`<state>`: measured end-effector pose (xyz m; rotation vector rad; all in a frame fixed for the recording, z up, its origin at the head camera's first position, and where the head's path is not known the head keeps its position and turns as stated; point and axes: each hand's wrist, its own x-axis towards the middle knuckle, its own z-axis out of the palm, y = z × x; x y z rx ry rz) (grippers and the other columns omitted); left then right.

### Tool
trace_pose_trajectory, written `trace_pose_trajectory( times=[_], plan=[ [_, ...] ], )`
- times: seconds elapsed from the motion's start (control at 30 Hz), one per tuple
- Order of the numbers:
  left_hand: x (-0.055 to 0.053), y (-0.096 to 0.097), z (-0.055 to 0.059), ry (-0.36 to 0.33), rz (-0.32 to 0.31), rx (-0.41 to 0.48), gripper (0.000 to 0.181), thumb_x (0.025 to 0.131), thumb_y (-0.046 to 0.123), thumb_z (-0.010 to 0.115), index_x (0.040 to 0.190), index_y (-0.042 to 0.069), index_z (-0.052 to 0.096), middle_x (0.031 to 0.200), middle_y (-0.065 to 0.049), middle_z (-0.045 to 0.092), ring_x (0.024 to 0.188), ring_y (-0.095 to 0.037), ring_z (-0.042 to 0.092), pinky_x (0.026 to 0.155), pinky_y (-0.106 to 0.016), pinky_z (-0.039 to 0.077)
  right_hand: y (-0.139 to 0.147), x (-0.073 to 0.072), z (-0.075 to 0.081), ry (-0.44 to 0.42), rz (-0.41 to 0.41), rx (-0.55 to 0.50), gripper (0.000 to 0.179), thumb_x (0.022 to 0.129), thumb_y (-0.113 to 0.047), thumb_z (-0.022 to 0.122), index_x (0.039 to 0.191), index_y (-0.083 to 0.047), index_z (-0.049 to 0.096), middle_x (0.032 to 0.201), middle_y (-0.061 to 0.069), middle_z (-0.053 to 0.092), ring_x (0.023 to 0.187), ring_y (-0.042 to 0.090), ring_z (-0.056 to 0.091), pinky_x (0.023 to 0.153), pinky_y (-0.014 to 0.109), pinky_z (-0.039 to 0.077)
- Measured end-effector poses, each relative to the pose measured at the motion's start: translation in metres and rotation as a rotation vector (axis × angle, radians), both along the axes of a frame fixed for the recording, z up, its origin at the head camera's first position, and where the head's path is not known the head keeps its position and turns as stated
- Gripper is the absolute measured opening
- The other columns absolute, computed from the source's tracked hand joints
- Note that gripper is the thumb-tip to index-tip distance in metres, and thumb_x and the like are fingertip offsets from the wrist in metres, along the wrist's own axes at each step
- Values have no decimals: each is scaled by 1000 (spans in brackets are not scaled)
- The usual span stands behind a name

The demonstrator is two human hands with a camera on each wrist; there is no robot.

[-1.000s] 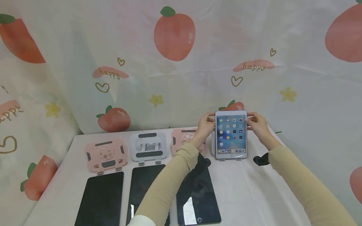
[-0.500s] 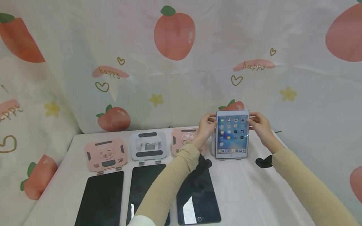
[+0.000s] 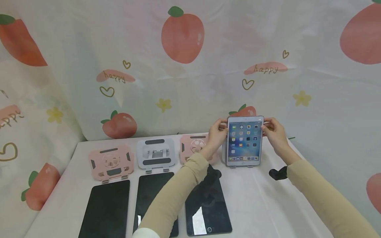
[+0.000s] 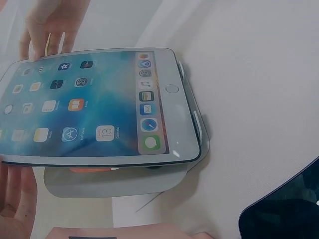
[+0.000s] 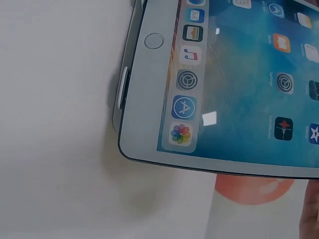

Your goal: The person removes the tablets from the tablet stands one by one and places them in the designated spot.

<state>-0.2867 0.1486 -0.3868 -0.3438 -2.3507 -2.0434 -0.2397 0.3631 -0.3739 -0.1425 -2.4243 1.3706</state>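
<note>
A white tablet (image 3: pixel 244 142) with a lit screen of app icons leans upright on a pale grey stand (image 4: pixel 119 183) at the table's back right. My left hand (image 3: pixel 217 135) holds its left edge near the top. On the opposite edge, my right hand (image 3: pixel 275 135) grips with the thumb in front and fingers behind. In the left wrist view, the tablet's lower edge sits in the stand's two small lips (image 4: pixel 198 127). Most of the stand is hidden behind the tablet.
Left of it stand a pink stand (image 3: pixel 111 162), a light grey-blue stand (image 3: pixel 156 153) and another pink stand (image 3: pixel 186 145). Dark tablets lie before them: one at left (image 3: pixel 105 211), one under my left sleeve (image 3: pixel 150 188), one nearer the middle (image 3: pixel 208 205). A patterned curtain (image 3: pixel 208 89) hangs behind.
The tablet has shifted slightly to the right on its stand and tilted a little, with both hands still at its edges. My right hand and forearm have moved slightly right.
</note>
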Motion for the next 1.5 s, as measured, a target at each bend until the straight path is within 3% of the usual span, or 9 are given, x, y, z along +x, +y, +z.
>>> trace_pose_trajectory(
  times=[0.27, 0.73, 0.97, 1.3, 1.5],
  plan=[
    [11, -9, 2, 52, -44, -7, 28, 92, 4, 59, 117, 17, 62, 103, -8, 65, 82, -8, 55, 70, -21, 53, -7, 9, 0, 85, -33, 33, 30, 100, -12, 46, 128, 0, 47, 90, -10, 54, 77, -1, 54, 68, 9, 48],
    [31, -12, 5, 134, -39, -16, 28, 91, 2, 60, 115, 17, 62, 101, -9, 67, 80, -8, 56, 66, -17, 48, -7, 28, 4, 164, 6, 26, 28, 99, -9, 50, 124, 2, 47, 88, -17, 54, 79, -2, 54, 68, 10, 49],
    [42, -15, 5, 173, -55, -18, 28, 91, 3, 59, 117, 15, 62, 105, -10, 66, 84, -10, 57, 68, -16, 47, -6, 40, 5, 173, 25, 24, 25, 98, -9, 51, 122, -1, 49, 87, -17, 55, 75, -1, 56, 68, 10, 50],
    [63, -24, 0, 210, -65, 10, 28, 89, 2, 61, 116, 11, 64, 99, -13, 70, 79, -11, 62, 70, -15, 50, -9, 64, 2, 130, 58, 19, 20, 99, -13, 51, 119, -17, 52, 93, -18, 55, 80, -1, 56, 71, 10, 49],
    [77, -29, -4, 237, -87, 15, 29, 89, 3, 62, 117, 13, 64, 99, -12, 69, 80, -10, 61, 73, -16, 50, -10, 76, 0, 148, 88, 16, 23, 98, -10, 51, 121, -13, 52, 94, -19, 56, 80, -2, 56, 70, 10, 49]
  ],
)
